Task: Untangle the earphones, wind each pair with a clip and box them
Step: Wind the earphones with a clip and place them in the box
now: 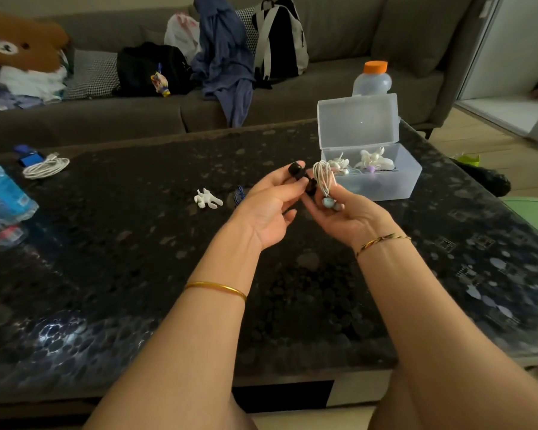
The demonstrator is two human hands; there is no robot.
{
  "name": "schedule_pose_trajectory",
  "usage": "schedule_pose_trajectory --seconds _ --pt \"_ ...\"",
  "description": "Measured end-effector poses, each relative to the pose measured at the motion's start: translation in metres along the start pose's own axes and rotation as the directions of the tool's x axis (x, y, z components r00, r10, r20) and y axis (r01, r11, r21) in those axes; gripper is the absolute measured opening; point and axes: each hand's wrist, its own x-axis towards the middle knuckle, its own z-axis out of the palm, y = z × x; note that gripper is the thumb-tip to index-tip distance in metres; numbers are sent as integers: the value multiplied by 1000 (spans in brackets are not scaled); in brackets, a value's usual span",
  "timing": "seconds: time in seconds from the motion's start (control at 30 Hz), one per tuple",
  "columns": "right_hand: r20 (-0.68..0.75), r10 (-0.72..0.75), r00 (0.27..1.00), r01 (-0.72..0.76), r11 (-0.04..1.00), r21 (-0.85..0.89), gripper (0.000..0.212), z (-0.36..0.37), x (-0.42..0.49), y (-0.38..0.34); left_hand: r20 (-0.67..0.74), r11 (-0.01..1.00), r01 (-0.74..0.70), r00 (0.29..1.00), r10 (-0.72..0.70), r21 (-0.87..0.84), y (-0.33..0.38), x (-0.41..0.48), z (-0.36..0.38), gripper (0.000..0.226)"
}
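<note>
While coiled white earphones [323, 178] are sitting gripped in the right hand [351, 215], the left hand [271, 209] — nine o'clock — is pinching a black clip [303, 179].

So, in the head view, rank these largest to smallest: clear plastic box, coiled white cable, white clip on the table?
Largest: clear plastic box
Middle: coiled white cable
Smallest: white clip
Distances look similar.

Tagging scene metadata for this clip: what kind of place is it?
Most likely a home living room: a grey sofa piled with a backpack, clothes and a bear cushion, and a low dark coffee table in front, holding a water bottle and the clear box.
</note>
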Motion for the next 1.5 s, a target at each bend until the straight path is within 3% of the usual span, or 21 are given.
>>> schedule_pose_trajectory --seconds 0.07,0.13,0.2,0.3,0.37,0.53,0.63,0.73,0.87,0.97,1.13,1.3,1.37,1.43,1.5 --pt "-10 -17 1000 16 1000 -16 12 0 -1 -1 -10 996 -72 997 72 56 0 -1 -1 45" --pt "-11 -34 999 33 997 -72 14 -1 -3 -2 3 956 -170 985 174 238 -2 -3 -4 48" --pt "-27 -45 999 41 990 -137 13 0 -2 0 55 853 -252 965 255 457 -3 -5 -5 44" --pt "-68 -75 995 64 986 -156 6 1 2 1 69 592 -303 921 384 747 -9 -6 -7 35" --pt "-79 -91 993 74 977 -198 15 1 6 0 54 522 -288 907 418 803 -11 -6 -9 28" --pt "-109 -73 991 45 968 -247 26 -3 8 3 92 540 -247 950 298 805 -12 -5 -8 35" --pt "-126 -74 989 45 974 -224 27 -3 8 3 152 726 -197 980 128 659 -9 -7 -6 31" --pt "-131 -72 989 43 977 -209 28 -4 8 1 215 866 -174 973 79 469 -6 -9 -8 36" --pt "-133 -80 988 46 969 -242 29 -2 6 2 227 861 -213 967 117 462 -7 -9 -11 30" --pt "-130 -99 987 64 966 -252 28 -2 6 1 182 839 -203 975 126 505 -8 -7 -13 52" --pt "-117 -149 982 100 933 -346 20 -3 7 3 93 602 -256 953 288 756 -9 -4 -15 47" --pt "-113 -193 975 125 890 -438 27 -4 7 3 219 306 -305 933 284 902 -8 -7 -14 24" --pt "-108 -198 974 126 874 -469 26 -4 6 4 221 206 -287 930 292 936 -8 -7 -12 26" --pt "-97 -203 974 137 877 -461 22 -4 5 2 200 165 -265 923 329 950 -9 -7 -10 33" --pt "-93 -216 972 157 890 -428 10 -3 3 -4 126 216 -219 918 376 951 -9 -6 -9 41"
